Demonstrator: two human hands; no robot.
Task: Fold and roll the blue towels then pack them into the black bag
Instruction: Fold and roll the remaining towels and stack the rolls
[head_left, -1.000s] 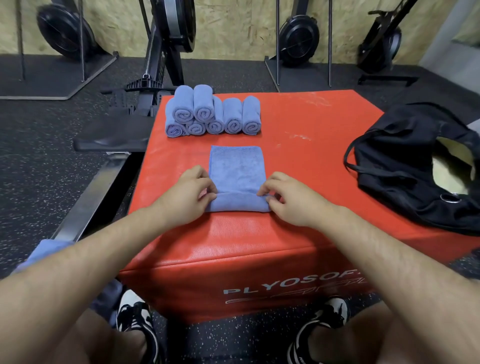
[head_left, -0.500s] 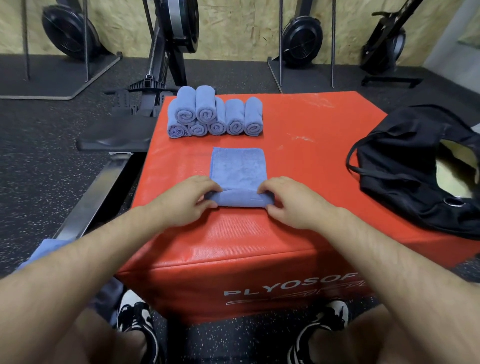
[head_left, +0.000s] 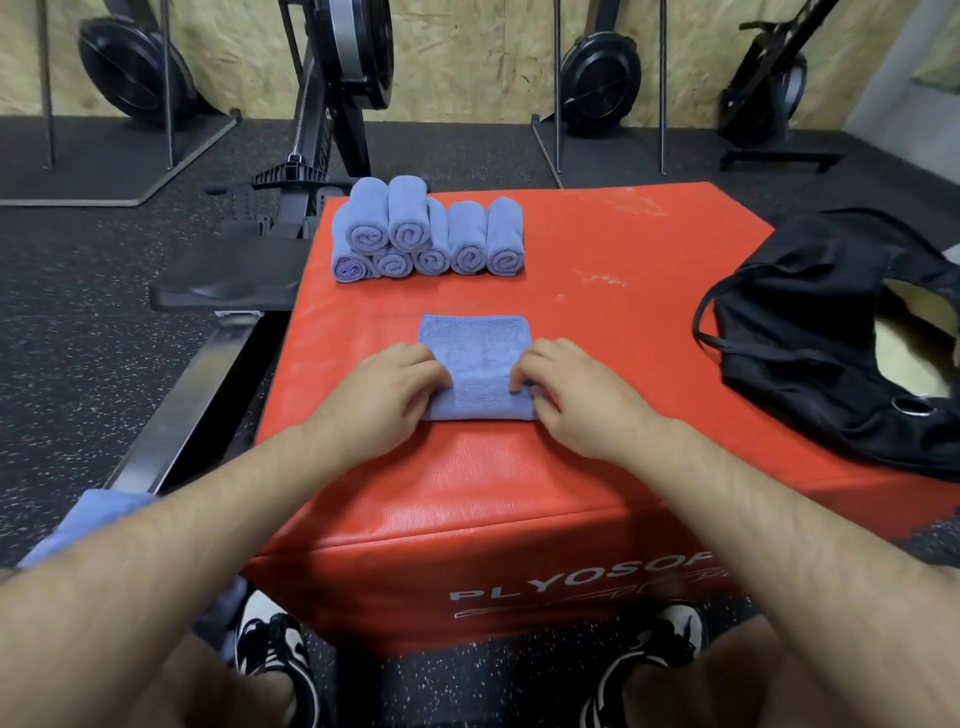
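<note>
A folded blue towel (head_left: 475, 343) lies in the middle of the red box (head_left: 597, 322), its near end wound into a thick roll (head_left: 480, 402). My left hand (head_left: 387, 392) grips the roll's left end with curled fingers. My right hand (head_left: 574, 397) grips the right end the same way. Several finished towel rolls (head_left: 426, 234) are stacked at the far left of the box top, two of them lying on the others. The black bag (head_left: 810, 332) lies open on the box's right side, its pale lining showing.
More blue towel cloth (head_left: 88, 525) lies on my left thigh. A rowing machine's rail and seat (head_left: 223, 280) run along the left of the box. Other gym machines stand against the back wall. My feet are on the speckled floor below the box.
Both hands have rolled the towel's near end further away from me. The roll is thicker and the flat part shorter than a second ago.
</note>
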